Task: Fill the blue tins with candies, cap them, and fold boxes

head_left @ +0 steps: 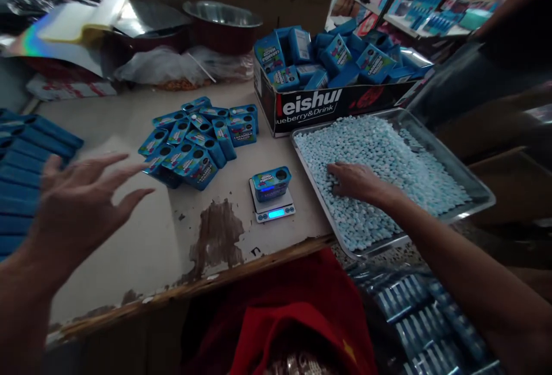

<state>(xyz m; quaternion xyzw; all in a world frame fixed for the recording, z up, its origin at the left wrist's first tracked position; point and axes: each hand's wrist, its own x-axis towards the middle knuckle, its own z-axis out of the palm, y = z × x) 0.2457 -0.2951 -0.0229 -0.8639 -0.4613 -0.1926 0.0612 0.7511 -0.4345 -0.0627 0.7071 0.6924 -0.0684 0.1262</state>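
Reaching into loose pellets

Pale-blue pellets (379,150) lie heaped in the metal tray (478,198), apparently light, hard and prone to rolling; a shallow scoop should suit. The right hand (354,182) has its fingers among them; whether they pinch any, I cannot tell. The left hand (77,205) hangs, fingers spread. The tray juts past the tabletop's (142,248) edge; room shows left of the scale (264,209).

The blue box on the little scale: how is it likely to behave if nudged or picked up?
The blue box probably keeps its shape in a grip, since its sides look straight and undented. It seems unlikely to roll, sitting on a flat base. A sideways push might slide it off the scale, whose flat platform shows no raised rim.
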